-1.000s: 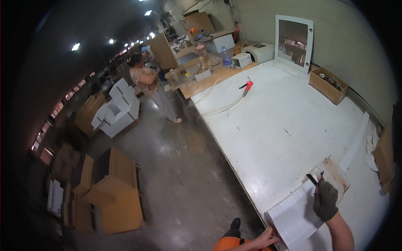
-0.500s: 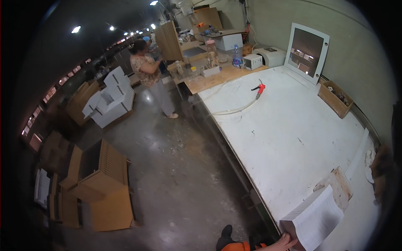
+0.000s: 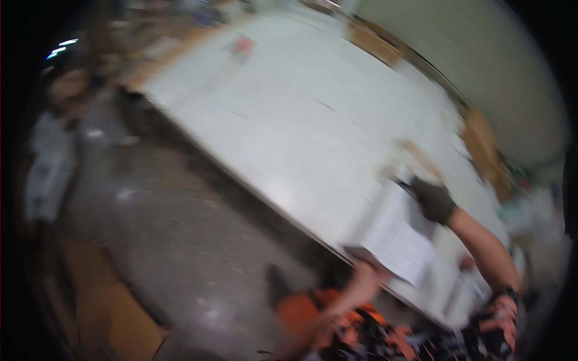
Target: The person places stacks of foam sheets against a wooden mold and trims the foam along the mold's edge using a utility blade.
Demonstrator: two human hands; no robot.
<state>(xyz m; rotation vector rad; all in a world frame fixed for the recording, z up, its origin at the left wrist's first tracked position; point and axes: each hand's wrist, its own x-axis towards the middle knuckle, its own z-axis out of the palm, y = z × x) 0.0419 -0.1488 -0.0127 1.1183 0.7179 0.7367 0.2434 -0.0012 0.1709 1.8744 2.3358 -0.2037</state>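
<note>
A white printed sheet of paper (image 3: 397, 237) bends over the near edge of the white-topped table. My bare left hand (image 3: 366, 274) is at its lower left edge, fingers closed on the paper. My right hand (image 3: 435, 201), in a dark glove, reaches over the paper's far right corner. A small dark and pale thing shows by its fingertips, too blurred to name, and I cannot tell whether the fingers grip it. Just beyond lies a worn, pale brown flat piece (image 3: 421, 159), smeared by motion.
The white tabletop (image 3: 289, 126) stretches away to the left, with a red air blow gun (image 3: 242, 45) at its far end. A cardboard box (image 3: 374, 42) stands along the wall. On the floor at lower left is a brown panel (image 3: 114, 307). Another person (image 3: 72, 90) is blurred at far left.
The view has swung down and to the right, blurring everything. My gloved right hand has come in over the paper, and more of my left forearm shows. My left hand stays at the paper's edge.
</note>
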